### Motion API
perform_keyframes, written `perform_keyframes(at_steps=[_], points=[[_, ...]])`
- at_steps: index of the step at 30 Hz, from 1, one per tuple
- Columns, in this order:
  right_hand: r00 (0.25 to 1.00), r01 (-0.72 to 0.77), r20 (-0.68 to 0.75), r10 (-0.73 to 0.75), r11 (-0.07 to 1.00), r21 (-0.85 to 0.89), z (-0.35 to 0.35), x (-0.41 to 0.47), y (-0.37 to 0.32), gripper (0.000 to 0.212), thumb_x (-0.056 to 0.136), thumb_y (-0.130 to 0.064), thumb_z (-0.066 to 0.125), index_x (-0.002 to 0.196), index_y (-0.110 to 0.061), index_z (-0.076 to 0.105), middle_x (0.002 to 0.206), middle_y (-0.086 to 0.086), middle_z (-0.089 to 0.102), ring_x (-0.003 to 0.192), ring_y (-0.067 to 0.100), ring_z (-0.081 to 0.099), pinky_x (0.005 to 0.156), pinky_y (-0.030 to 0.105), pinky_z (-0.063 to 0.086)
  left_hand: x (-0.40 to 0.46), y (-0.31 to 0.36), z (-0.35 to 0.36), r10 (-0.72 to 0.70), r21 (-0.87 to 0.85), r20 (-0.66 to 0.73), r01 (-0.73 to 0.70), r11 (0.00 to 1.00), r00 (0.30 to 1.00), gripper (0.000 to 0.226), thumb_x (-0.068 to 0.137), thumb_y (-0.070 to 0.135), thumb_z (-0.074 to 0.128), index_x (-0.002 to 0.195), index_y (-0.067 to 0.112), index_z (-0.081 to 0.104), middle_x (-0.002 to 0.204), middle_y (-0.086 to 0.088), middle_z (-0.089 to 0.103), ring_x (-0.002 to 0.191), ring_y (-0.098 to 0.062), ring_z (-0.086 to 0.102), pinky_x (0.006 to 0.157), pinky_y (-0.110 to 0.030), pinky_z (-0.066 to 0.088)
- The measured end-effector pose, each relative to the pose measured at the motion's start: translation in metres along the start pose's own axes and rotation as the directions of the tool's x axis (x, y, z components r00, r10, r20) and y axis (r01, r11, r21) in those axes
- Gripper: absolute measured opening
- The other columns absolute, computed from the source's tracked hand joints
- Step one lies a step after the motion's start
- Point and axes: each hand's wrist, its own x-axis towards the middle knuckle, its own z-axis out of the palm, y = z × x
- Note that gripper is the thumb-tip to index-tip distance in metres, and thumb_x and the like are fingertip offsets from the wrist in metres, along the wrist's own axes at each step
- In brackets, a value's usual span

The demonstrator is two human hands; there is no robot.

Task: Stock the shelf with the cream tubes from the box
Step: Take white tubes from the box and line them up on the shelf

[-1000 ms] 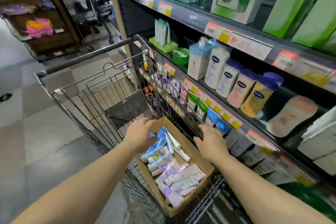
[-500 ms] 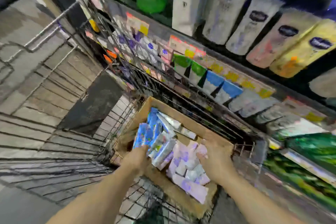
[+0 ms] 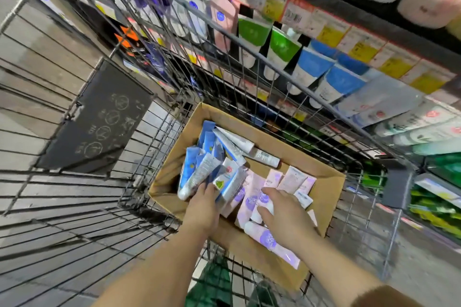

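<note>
Wire walls of the shopping cart hem the space, with bare mesh floor to the left and a dark placard on the far-left panel. Against the cart's right side sits the cardboard box, its rim close around both hands. The left hand reaches into the box and grips a bundle of blue-and-white cream tubes. The right hand lies just beside it, fingers loosely spread on the pink cream tubes, holding none. Beyond the cart's right wall runs the shelf, lined with tubes.
</note>
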Motion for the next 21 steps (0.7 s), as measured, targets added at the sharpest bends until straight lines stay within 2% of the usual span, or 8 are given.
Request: perform_keyframes(at_steps=[2, 5, 10, 14, 18, 21], points=[[1.0, -0.004, 0.011, 0.004, 1.0, 0.007, 0.005, 0.002, 0.001, 0.046, 0.099, -0.037, 0.044, 0.143, -0.028, 0.037, 0.141, -0.001, 0.046, 0.131, 0.02, 0.037, 0.105, 0.032, 0.034, 0.007, 0.0, 0.006, -0.023, -0.017, -0.048, 0.023, 1.0, 0.999, 0.046, 0.096, 0.029, 0.049, 0.138, 0.012, 0.04, 0.14, -0.011, 0.043, 0.121, -0.032, 0.049, 0.098, -0.04, 0.041], [0.999, -0.007, 0.035, 0.007, 1.0, 0.001, 0.016, 0.004, 0.007, 0.046, 0.099, -0.037, 0.044, 0.144, -0.029, 0.035, 0.144, -0.003, 0.042, 0.134, 0.019, 0.035, 0.107, 0.033, 0.033, 0.019, -0.001, 0.011, -0.044, 0.005, -0.129, 0.045, 0.999, 0.991, 0.035, 0.094, 0.028, 0.052, 0.124, 0.011, 0.05, 0.122, -0.014, 0.055, 0.105, -0.034, 0.056, 0.087, -0.042, 0.046], [0.999, -0.004, 0.052, 0.004, 1.0, 0.004, 0.033, 0.003, 0.018, 0.045, 0.098, -0.041, 0.044, 0.142, -0.032, 0.038, 0.143, -0.004, 0.044, 0.133, 0.019, 0.037, 0.108, 0.032, 0.033, 0.022, -0.001, 0.021, -0.046, 0.057, -0.177, 0.057, 0.997, 0.983, 0.029, 0.093, 0.025, 0.051, 0.115, 0.008, 0.054, 0.117, -0.016, 0.053, 0.103, -0.035, 0.054, 0.086, -0.042, 0.046], [0.998, -0.008, 0.062, 0.009, 1.0, -0.016, 0.034, 0.002, 0.019, 0.046, 0.097, -0.043, 0.045, 0.141, -0.034, 0.038, 0.143, -0.006, 0.045, 0.133, 0.019, 0.038, 0.107, 0.035, 0.035, 0.018, 0.006, 0.016, -0.039, 0.02, -0.144, 0.042, 0.999, 0.989, 0.029, 0.092, 0.025, 0.054, 0.114, 0.007, 0.053, 0.118, -0.017, 0.052, 0.109, -0.036, 0.051, 0.088, -0.04, 0.042], [0.998, -0.009, 0.067, 0.009, 1.0, 0.001, 0.024, 0.0, 0.012, 0.046, 0.098, -0.042, 0.043, 0.142, -0.033, 0.037, 0.145, -0.004, 0.042, 0.134, 0.021, 0.037, 0.106, 0.035, 0.036, 0.011, 0.012, 0.01, -0.056, -0.099, -0.087, 0.047, 0.994, 0.995, 0.026, 0.089, 0.022, 0.058, 0.111, 0.007, 0.054, 0.115, -0.013, 0.061, 0.109, -0.033, 0.056, 0.086, -0.037, 0.045], [0.998, -0.012, 0.057, 0.006, 0.994, 0.106, 0.013, 0.001, 0.004, 0.037, 0.098, -0.036, 0.045, 0.134, -0.028, 0.047, 0.135, -0.001, 0.05, 0.128, 0.023, 0.042, 0.101, 0.033, 0.039, 0.004, 0.026, 0.001, -0.007, -0.313, -0.049, -0.009, 0.95, 0.999, 0.026, 0.087, 0.02, 0.065, 0.111, 0.015, 0.059, 0.101, -0.001, 0.067, 0.094, -0.02, 0.064, 0.076, -0.026, 0.046]])
